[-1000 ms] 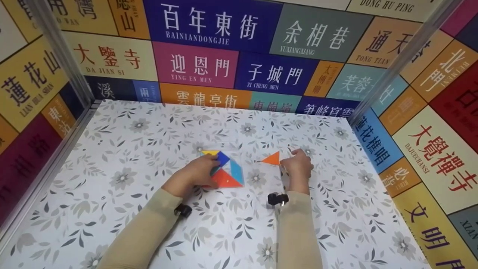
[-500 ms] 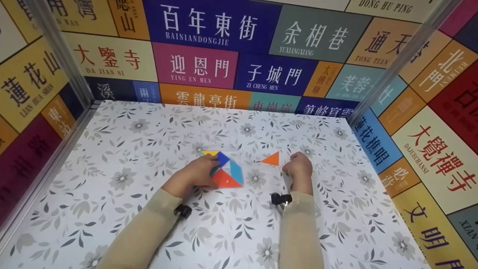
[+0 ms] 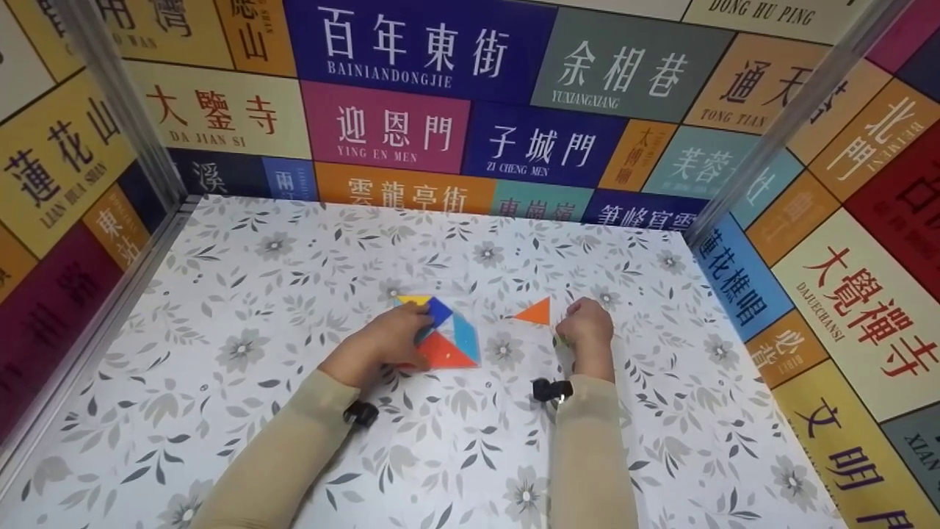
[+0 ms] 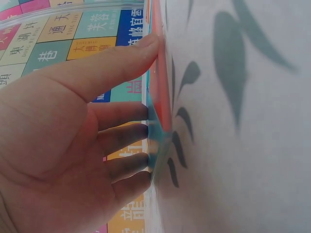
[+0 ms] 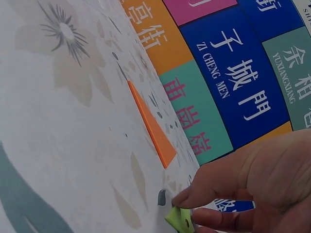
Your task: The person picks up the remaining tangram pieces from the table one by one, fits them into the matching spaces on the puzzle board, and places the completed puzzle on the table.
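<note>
My left hand [image 3: 393,336] rests on a clear-edged tangram board [image 4: 160,121], thumb and fingertips pressing its face with the fingers spread. A red triangle [image 3: 446,351], a light-blue piece [image 3: 464,336], a dark-blue piece [image 3: 439,313] and a yellow piece [image 3: 416,300] show in it; the hand covers its left part. My right hand [image 3: 591,327] pinches a small green tangram piece [image 5: 180,220] between thumb and forefinger, close over the table. Just left of that hand, an orange triangle [image 3: 534,312] lies flat, apart from the board.
A white tabletop [image 3: 330,250] with grey leaves and flowers spreads around both hands. Walls of coloured name panels [image 3: 418,51] enclose its back and sides. Black straps [image 3: 551,390] sit at both wrists, over beige sleeves.
My right hand has drawn slightly right, away from the orange triangle, and the green piece now shows in its fingers. The left hand, board and orange triangle stay put.
</note>
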`<state>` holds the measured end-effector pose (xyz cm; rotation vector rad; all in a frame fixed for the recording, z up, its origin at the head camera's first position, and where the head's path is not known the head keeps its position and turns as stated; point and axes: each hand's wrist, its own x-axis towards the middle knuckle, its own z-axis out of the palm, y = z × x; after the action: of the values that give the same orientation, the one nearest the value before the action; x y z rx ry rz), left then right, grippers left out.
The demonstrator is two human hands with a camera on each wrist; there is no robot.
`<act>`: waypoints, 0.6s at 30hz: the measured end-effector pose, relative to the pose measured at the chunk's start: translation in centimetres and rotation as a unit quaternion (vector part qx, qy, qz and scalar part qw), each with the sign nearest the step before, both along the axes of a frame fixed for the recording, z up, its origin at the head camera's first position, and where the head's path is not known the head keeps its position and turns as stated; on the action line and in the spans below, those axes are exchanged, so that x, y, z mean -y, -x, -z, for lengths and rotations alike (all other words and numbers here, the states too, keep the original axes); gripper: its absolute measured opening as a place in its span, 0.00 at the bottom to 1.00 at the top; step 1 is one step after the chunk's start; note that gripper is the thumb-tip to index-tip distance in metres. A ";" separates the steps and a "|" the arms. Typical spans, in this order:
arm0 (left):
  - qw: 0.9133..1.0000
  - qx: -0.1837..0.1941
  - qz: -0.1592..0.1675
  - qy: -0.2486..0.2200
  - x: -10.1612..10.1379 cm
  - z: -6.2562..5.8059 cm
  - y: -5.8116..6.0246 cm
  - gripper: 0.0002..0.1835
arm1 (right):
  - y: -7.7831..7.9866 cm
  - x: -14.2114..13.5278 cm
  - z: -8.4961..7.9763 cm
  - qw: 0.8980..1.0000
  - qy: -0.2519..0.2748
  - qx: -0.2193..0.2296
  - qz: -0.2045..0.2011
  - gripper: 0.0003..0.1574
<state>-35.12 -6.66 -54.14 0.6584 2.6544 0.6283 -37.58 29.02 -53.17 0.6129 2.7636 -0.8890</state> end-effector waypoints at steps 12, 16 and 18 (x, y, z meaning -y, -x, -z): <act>1.000 -0.001 0.004 0.004 -0.1 -0.1 0.1 0.47 | 0.0 -0.3 -0.5 0.998 -0.045 0.008 -0.050 0.09; 1.000 0.000 0.001 0.003 -0.1 -0.2 0.0 0.48 | 0.0 0.2 -0.3 0.997 -0.060 0.000 -0.045 0.05; 1.000 -0.003 0.004 0.003 0.0 -0.2 0.0 0.48 | 0.0 0.5 -0.2 0.996 -0.073 -0.005 -0.046 0.03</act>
<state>-35.17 -6.65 -53.99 0.6713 2.6567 0.6171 -37.59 28.54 -52.96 0.5014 2.8577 -0.6772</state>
